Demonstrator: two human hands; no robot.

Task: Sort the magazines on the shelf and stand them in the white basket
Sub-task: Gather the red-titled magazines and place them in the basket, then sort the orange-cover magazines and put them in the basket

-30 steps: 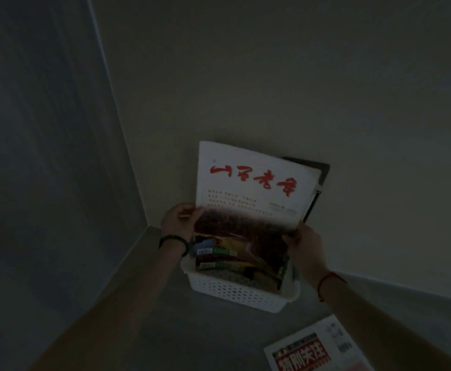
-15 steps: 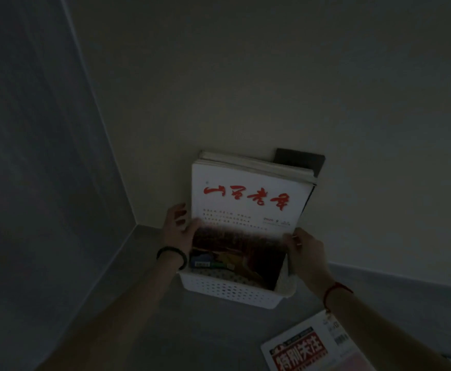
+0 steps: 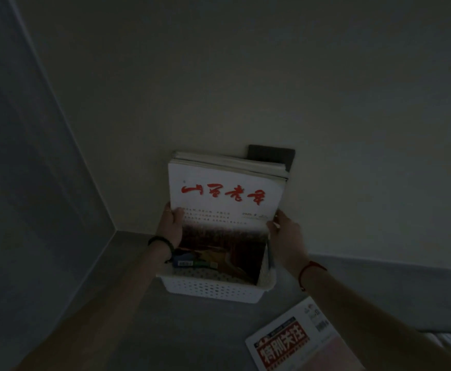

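Observation:
A white perforated basket (image 3: pixel 213 289) sits in the dim shelf corner against the back wall. A stack of magazines stands in it; the front magazine (image 3: pixel 225 199) has a white cover with red script and a dark picture below. My left hand (image 3: pixel 171 226) grips its left edge, and my right hand (image 3: pixel 286 232) grips its right edge. A dark cover (image 3: pixel 272 153) pokes up behind the stack. Small colourful items (image 3: pixel 195 262) lie in the basket's left part.
Another magazine (image 3: pixel 294 341) with a red-and-white title block lies flat on the shelf at the lower right. The side wall (image 3: pixel 31 183) closes the left, the back wall stands right behind the basket.
The front magazine has dropped lower into the basket and stands more upright against the stack. Both hands stayed on its edges as the view shifted.

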